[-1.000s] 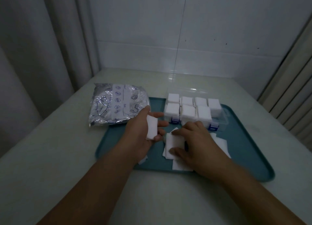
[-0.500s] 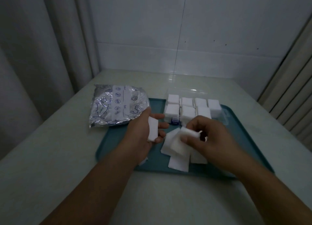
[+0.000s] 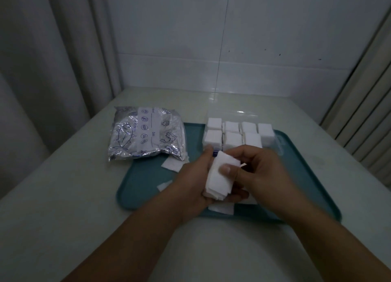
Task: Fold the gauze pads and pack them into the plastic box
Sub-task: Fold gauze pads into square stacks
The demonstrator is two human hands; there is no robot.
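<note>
Both hands meet above the teal tray (image 3: 306,188). My left hand (image 3: 194,182) cups a small stack of white gauze pads (image 3: 220,180) in its palm. My right hand (image 3: 256,171) pinches the same stack, its thumb pressed on the top pad. Behind the hands stands the clear plastic box (image 3: 273,143) at the tray's far side, filled with several stacks of folded gauze (image 3: 232,133). Loose flat gauze pads lie on the tray: one (image 3: 172,164) to the left of my hands, one (image 3: 221,208) under them, partly hidden.
A silver foil bag (image 3: 146,133) printed with blue fish drawings lies left of the box, overlapping the tray's far left corner. The pale table (image 3: 63,186) ends at a tiled wall behind. A curtain hangs at the left, slatted panels at the right.
My right hand lifted a gauze pad off the tray and brought it left onto the pads in my left hand. Both hands now hold one stack together.
</note>
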